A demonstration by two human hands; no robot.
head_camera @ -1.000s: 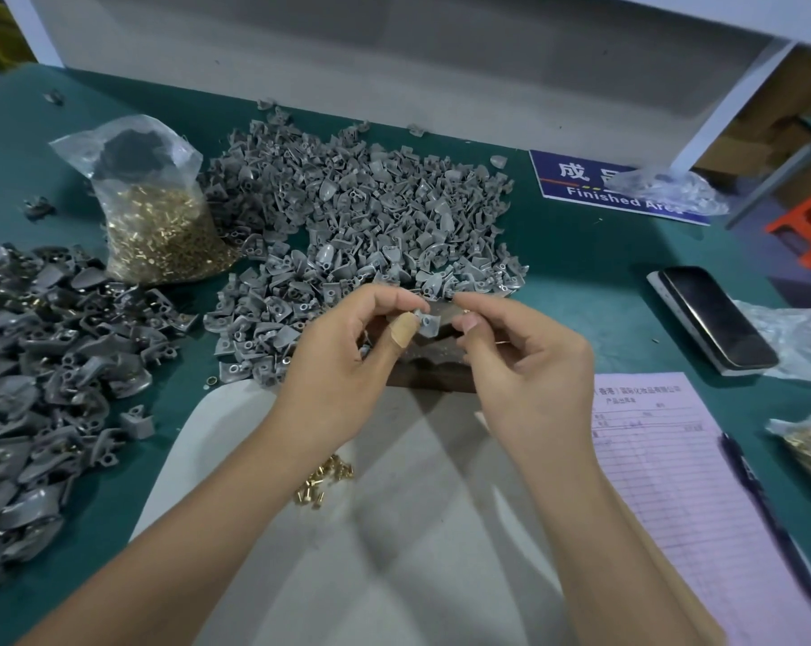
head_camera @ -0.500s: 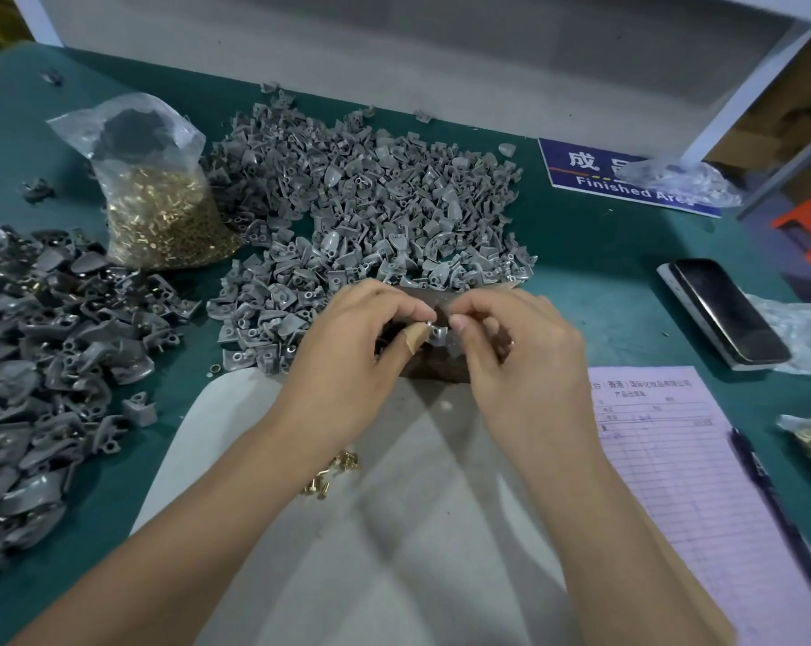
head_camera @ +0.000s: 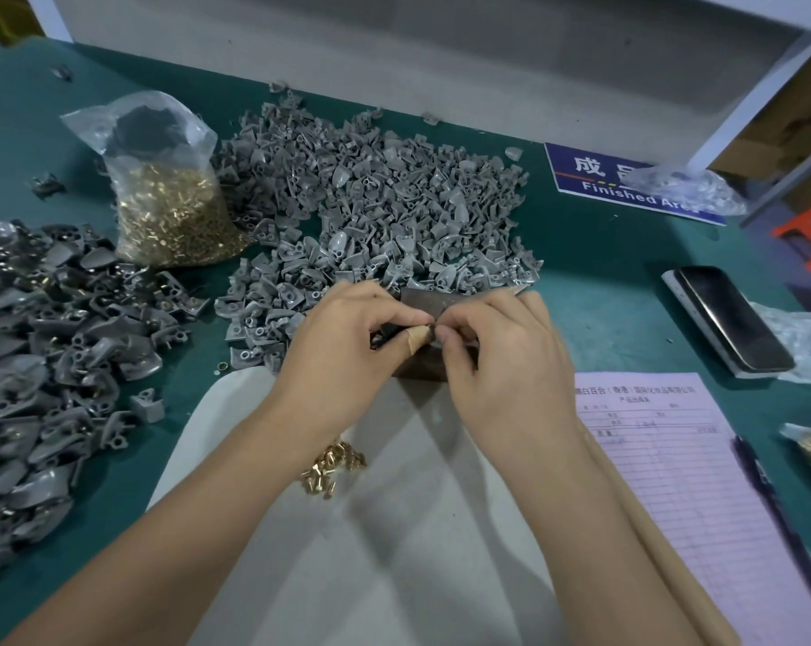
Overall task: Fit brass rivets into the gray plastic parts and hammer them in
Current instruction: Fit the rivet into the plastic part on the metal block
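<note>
Hundreds of loose gray plastic parts [head_camera: 371, 212] I see unriveted mid-frame; left hand [head_camera: 347, 347] and right hand [head_camera: 501, 361] pinching one part, mostly hidden, rivet fitting underway.

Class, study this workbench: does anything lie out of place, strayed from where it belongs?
Yes. A few gray parts sit alone on the green table, apart from the big gray pile. A clear plastic bag covers part of the blue Finished Area sign, hiding its wording. Nothing looks broken.

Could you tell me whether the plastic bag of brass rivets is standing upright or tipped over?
Upright. The bag of brass rivets stands on the green table, rivets settled at the bottom, its crumpled top above.
</note>
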